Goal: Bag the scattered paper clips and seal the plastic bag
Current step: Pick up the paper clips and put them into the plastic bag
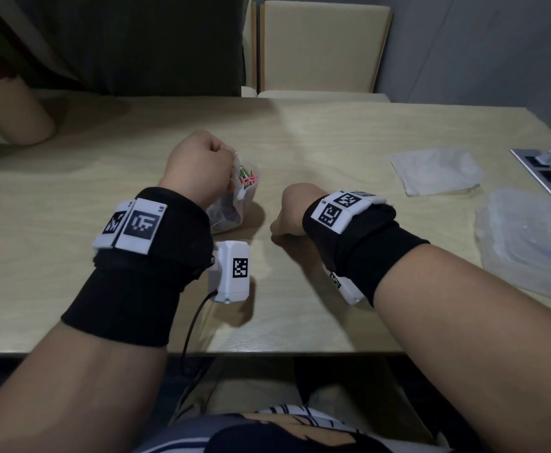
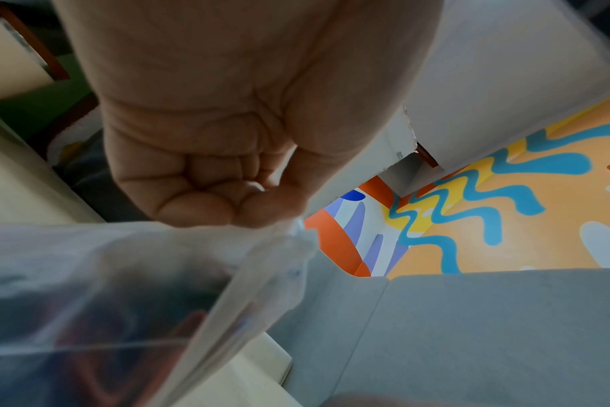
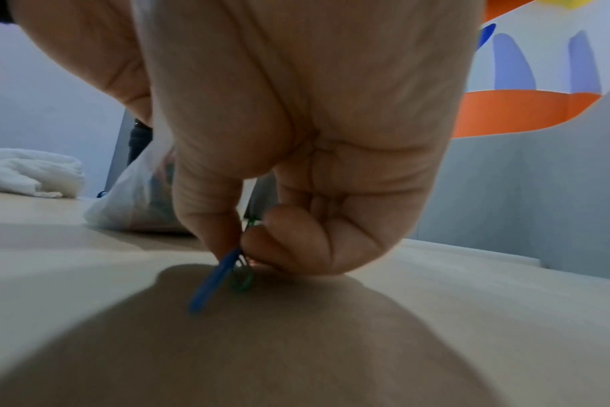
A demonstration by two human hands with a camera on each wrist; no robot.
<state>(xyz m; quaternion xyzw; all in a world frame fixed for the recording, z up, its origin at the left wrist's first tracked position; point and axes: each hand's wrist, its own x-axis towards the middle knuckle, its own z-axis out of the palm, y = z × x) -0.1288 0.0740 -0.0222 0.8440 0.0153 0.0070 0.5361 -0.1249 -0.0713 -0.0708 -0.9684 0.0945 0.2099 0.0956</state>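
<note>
A clear plastic bag [image 1: 234,204] stands on the table's middle with coloured paper clips [image 1: 247,178] inside. My left hand [image 1: 199,165] grips the bag's top edge in a fist and holds it up; the left wrist view shows the bag [image 2: 122,289] hanging below the curled fingers [image 2: 206,201]. My right hand [image 1: 292,210] is down on the table right of the bag. In the right wrist view its thumb and forefinger pinch a blue paper clip [image 3: 213,281] and a green paper clip [image 3: 242,281] against the tabletop. The bag [image 3: 139,203] stands behind them.
A white folded cloth [image 1: 436,170] lies at the right of the wooden table [image 1: 71,207]. A clear plastic lid or container [image 1: 529,243] sits at the right edge, with a socket panel [image 1: 548,174] behind it. A cream chair [image 1: 319,50] stands beyond the far edge.
</note>
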